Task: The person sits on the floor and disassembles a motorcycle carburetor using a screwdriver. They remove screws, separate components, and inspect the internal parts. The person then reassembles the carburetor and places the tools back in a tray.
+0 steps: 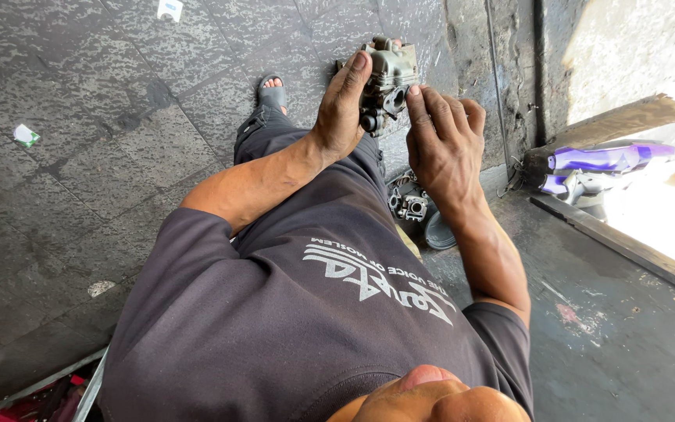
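A grey metal carburettor body (390,76) is held up in front of me, above my knee. My left hand (343,105) wraps around its left side, thumb and fingers closed on the casting. My right hand (443,144) is just to the right of it, fingertips pressed against its lower right side near a round opening. Below my hands, on the ground by my leg, lies a second small metal engine part (412,206) next to a round dark cap (436,233).
I sit on a dark tiled floor (103,141), one sandalled foot (273,90) stretched out. A stained concrete wall (501,70) rises at the right. A purple plastic panel (607,159) lies by a wooden threshold (626,246). Scraps of litter (26,136) dot the floor.
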A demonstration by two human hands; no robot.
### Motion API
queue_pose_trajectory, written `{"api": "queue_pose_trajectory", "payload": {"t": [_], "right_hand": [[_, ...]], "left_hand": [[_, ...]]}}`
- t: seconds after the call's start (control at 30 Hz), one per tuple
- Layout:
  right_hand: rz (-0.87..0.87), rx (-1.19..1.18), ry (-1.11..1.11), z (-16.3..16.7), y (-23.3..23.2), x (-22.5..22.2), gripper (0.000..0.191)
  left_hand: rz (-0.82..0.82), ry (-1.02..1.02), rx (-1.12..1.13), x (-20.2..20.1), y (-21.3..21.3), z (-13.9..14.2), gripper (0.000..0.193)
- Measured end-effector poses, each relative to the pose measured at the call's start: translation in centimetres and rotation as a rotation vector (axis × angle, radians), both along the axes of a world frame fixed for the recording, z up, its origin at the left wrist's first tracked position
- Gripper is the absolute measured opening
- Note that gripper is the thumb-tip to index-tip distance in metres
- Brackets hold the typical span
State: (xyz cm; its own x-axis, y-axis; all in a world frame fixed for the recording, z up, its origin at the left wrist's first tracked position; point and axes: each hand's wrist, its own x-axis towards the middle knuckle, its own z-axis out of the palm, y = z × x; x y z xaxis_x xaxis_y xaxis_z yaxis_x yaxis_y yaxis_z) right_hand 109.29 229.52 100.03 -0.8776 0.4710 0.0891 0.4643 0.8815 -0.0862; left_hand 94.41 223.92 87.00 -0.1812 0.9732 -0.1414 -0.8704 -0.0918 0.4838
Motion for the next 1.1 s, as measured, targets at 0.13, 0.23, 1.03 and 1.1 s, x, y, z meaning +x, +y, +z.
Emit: {"api": "queue_pose_trajectory", "payload": {"t": [0.13, 0.23, 1.03, 1.1], "right_hand": [[0.066, 0.065, -0.128, 0.3, 0.1, 0.5, 0.05], [0.103, 0.079, -0.188, 0.6, -0.3, 0.7, 0.052], [0.048, -0.095, -0.018, 0.3, -0.2, -0.2, 0.061], [0.052, -0.092, 0.02, 0.3, -0.2, -0.5, 0.063]], "left_hand": [[-0.033, -0.074, -0.057, 0.0, 0.0, 0.1, 0.062], [-0.027, -0.113, -0.075, -0.1, 0.1, 0.2, 0.062], [-0.069, -0.267, -0.08, -1.3, 1.3, 1.8, 0.06], [-0.077, -0.229, -0.073, -1.3, 1.4, 1.9, 0.061]]}}
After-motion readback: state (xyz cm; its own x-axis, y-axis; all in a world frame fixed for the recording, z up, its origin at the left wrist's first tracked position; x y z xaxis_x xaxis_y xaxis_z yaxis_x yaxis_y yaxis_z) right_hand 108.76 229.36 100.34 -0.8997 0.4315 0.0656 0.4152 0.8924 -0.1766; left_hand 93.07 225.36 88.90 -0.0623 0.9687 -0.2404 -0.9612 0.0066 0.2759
